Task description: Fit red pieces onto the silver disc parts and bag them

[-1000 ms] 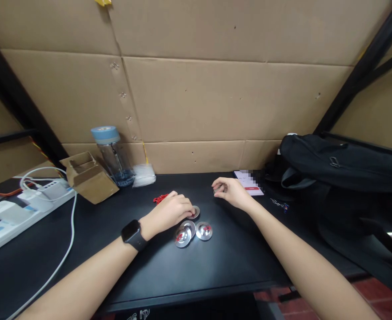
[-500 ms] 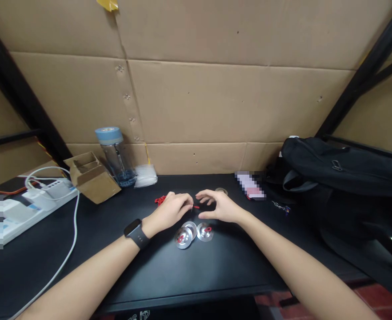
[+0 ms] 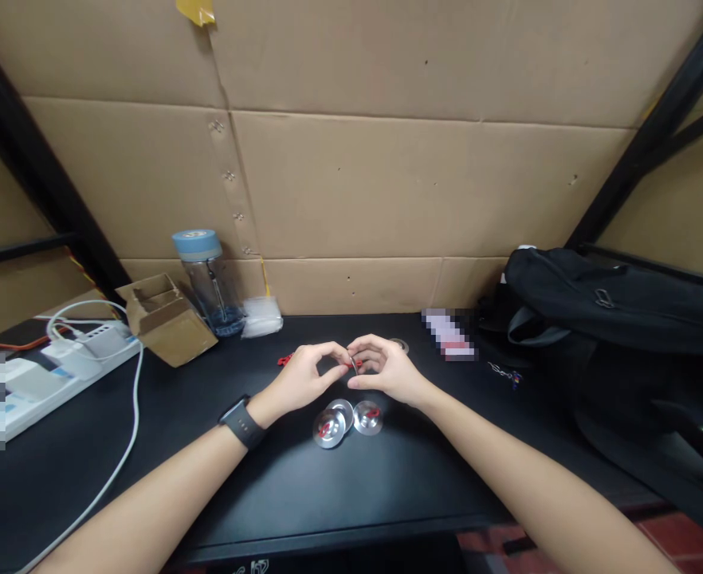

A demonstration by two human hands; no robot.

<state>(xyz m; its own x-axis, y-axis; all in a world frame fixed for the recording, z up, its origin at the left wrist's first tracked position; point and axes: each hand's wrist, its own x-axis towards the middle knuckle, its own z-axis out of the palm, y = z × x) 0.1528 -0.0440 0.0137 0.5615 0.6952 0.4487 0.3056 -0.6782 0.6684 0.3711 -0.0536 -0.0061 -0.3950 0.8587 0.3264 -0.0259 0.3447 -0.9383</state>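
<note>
Between my two hands a small metal finger cymbal is seen nearly edge-on, a red cord loop on its right side. My left hand, with a dark watch on the wrist, pinches it between thumb and fingers. My right hand curls around its other side, fingertips and thumb at the rim. Below them lie a front cymbal, overlapping a second cymbal, and a right-hand cymbal; red loops show on two. A bundle of red cord is partly hidden behind my left hand.
A round metallic piece lies partly behind my right hand. To the left are a power strip with white cables, an open cardboard box and a water bottle. At right are a keychain and black backpack.
My right hand has closed in on the cymbal beside my left fingers, and the gap between the hands has narrowed. The cymbals on the table have stayed put.
</note>
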